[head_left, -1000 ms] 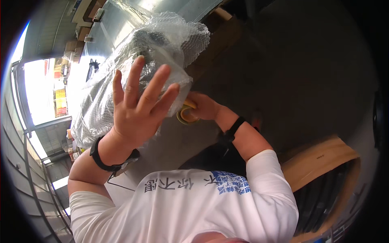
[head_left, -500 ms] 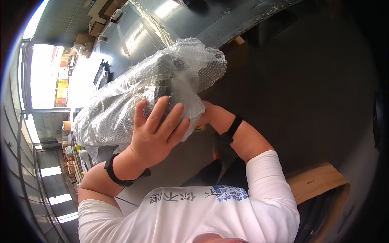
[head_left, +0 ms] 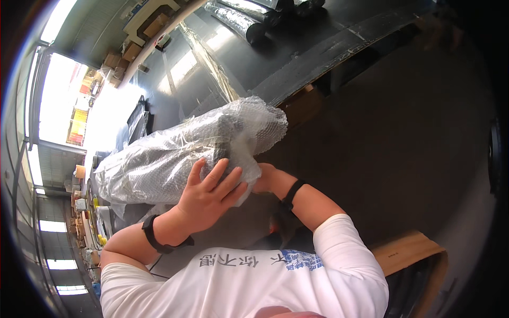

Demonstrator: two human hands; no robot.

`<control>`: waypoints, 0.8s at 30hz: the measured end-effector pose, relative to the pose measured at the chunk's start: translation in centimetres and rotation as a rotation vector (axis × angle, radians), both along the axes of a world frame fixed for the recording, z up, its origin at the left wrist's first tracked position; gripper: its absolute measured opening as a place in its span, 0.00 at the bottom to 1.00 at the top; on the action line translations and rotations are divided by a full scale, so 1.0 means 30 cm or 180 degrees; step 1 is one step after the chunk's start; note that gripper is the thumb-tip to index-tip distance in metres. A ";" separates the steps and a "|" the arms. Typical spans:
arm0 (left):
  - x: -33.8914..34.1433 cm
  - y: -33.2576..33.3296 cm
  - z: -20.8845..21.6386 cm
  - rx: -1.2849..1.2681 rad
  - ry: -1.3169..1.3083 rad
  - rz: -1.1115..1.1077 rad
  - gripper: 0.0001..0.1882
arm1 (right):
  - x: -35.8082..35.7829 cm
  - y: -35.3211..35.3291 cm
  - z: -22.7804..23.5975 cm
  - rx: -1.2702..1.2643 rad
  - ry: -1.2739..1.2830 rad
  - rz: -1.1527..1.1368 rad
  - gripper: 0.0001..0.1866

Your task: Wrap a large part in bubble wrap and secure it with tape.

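Note:
A long bundle in clear bubble wrap (head_left: 154, 164) lies slantwise in front of me, with a dark form showing through near its right end. My left hand (head_left: 209, 193) rests on the near side of the bundle, its fingers spread over the plastic. At the bundle's right end, my right hand (head_left: 265, 177) grips the loose bubble wrap; its fingertips are hidden behind the plastic. A puffed flap of the wrap sticks out past the far right end. Both wrists wear black bands.
The bundle lies by a dark, shiny worktable (head_left: 175, 106). Black-wrapped rolls (head_left: 246, 26) lie on its far part, and a folded black item (head_left: 139, 119) is at the left. An open cardboard box (head_left: 408, 252) holding dark things stands at lower right. Shelves and boxes line the left.
The bundle and both hands sit lower in the picture, and more of the table with its black rolls shows. Both hands keep about the same places on the wrap.

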State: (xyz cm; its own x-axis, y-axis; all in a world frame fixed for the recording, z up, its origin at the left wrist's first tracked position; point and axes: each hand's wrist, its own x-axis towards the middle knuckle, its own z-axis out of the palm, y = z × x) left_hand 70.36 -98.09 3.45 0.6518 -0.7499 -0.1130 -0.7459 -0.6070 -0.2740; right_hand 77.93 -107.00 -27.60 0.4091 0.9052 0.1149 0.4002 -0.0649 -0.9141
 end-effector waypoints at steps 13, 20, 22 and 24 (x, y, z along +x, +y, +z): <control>0.647 -0.234 -0.136 0.2412 0.2239 0.0230 0.31 | -0.257 -0.801 0.231 -0.1465 0.2072 -0.2145 0.43; 0.798 -0.328 -0.034 0.2683 0.3122 0.1317 0.38 | -0.178 -0.939 0.261 0.0469 0.3025 -0.2351 0.43; 0.861 -0.347 0.051 0.1256 0.3597 0.1867 0.33 | -0.098 -0.955 0.348 0.1232 0.3602 -0.2176 0.44; 0.875 -0.379 0.175 0.0426 0.3764 0.2335 0.35 | -0.007 -0.940 0.408 0.1991 0.3684 -0.1834 0.45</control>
